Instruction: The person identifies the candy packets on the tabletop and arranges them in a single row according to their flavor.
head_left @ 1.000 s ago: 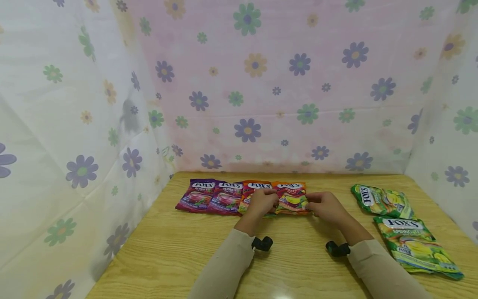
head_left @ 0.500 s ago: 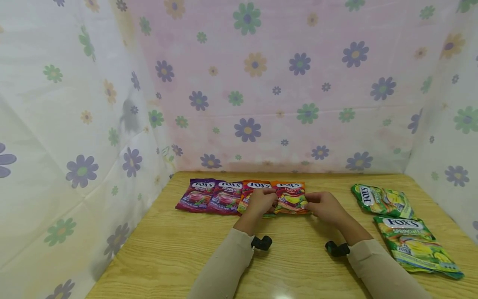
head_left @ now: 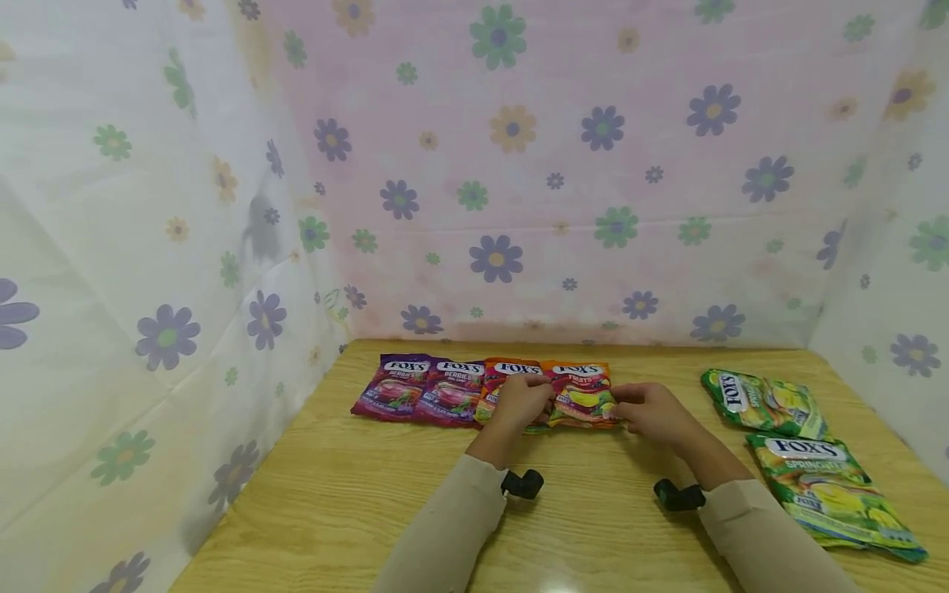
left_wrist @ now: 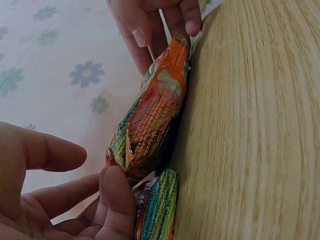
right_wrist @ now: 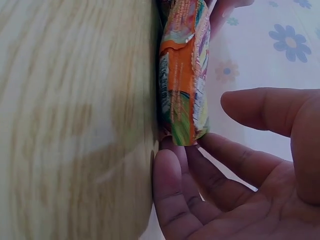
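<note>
Side by side on the wooden table lie two purple Fox's Berries candy bags, the left one (head_left: 393, 387) and the right one (head_left: 451, 391). A Fox's Fruits candy bag (head_left: 511, 367) follows, partly hidden behind my left hand (head_left: 519, 403). Ending the row is another orange Fruits bag (head_left: 581, 397). In the left wrist view, my left fingertips (left_wrist: 116, 187) touch that bag's near-left end, with the other digit held apart from it. Fingers of my right hand (head_left: 652, 414) rest against its right end; the right wrist view shows the thumb (right_wrist: 265, 106) raised off it.
On the right side of the table (head_left: 593, 527) lie two green Fox's Spring Tea candy bags, a sideways one (head_left: 767, 402) behind and another (head_left: 838, 494) in front. Flower-patterned cloth (head_left: 549, 280) walls the table at the back and both sides.
The head view has shifted very slightly. Both hands stay at the ends of the orange Fruits bag, and the bags keep their places.
</note>
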Available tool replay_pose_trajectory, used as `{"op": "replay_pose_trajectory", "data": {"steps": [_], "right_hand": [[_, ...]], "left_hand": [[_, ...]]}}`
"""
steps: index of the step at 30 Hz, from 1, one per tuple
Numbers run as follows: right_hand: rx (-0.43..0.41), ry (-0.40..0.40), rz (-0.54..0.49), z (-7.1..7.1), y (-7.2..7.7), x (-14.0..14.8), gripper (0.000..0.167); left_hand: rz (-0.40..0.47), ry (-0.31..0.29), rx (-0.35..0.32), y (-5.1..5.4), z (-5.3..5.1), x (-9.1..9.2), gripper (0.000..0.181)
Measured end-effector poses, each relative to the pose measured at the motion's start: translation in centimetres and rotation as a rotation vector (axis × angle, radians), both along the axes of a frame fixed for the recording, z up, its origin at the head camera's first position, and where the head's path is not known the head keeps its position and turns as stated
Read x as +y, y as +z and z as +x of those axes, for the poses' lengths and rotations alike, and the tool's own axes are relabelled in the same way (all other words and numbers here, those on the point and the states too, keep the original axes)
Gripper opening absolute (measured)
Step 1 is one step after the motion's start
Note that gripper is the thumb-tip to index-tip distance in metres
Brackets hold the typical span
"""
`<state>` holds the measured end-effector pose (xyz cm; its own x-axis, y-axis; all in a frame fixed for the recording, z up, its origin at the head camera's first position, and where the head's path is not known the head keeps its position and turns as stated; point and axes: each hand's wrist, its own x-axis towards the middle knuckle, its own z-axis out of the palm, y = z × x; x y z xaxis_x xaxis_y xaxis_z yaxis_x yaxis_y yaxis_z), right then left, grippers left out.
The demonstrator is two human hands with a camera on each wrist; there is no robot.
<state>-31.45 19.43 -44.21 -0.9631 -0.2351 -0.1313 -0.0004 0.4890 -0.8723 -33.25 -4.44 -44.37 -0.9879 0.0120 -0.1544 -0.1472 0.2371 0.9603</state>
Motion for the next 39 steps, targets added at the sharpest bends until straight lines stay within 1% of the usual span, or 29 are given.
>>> {"op": "replay_pose_trajectory", "data": {"steps": [5,9,15,19,25,28,29,32,34,36,39], "right_hand": [[-0.003,0.016,0.013,0.0,0.4,0.4,0.051],[0.019,0.045,0.033,0.0,0.8,1.0,0.052],[0.056,0.100,0.027,0.3,1.8,2.3,0.054],[0.083,0.113,0.037,0.7,2.7,3.5,0.055],[0.135,0.096,0.092,1.4,4.1,5.6,0.056],[0.200,0.094,0.134,1.8,4.6,6.8,0.054],[0.206,0.088,0.148,1.9,4.8,7.2,0.054],[0.259,0.055,0.205,2.1,5.2,8.8,0.055],[0.260,0.029,0.225,2.2,5.5,10.0,0.056],[0.266,0.001,0.245,2.3,5.7,11.2,0.058],[0.251,-0.032,0.235,2.2,5.6,12.8,0.061]], "left_hand": [[-0.036,-0.010,0.027,0.3,0.3,0.0,0.030],[-0.051,-0.035,0.052,0.7,0.7,-0.2,0.027],[-0.104,-0.050,0.084,1.1,1.4,-0.3,0.030],[-0.111,-0.081,0.114,1.6,1.5,0.2,0.034],[-0.136,-0.134,0.141,2.4,1.7,2.2,0.036],[-0.164,-0.144,0.144,2.8,1.9,3.5,0.035],[-0.172,-0.146,0.143,2.9,2.0,4.0,0.034],[-0.171,-0.154,0.134,3.3,2.3,5.7,0.028],[-0.169,-0.164,0.127,3.5,2.6,6.8,0.025],[-0.145,-0.187,0.119,3.7,2.9,7.9,0.025],[-0.126,-0.208,0.107,3.8,3.3,9.3,0.025]]}}
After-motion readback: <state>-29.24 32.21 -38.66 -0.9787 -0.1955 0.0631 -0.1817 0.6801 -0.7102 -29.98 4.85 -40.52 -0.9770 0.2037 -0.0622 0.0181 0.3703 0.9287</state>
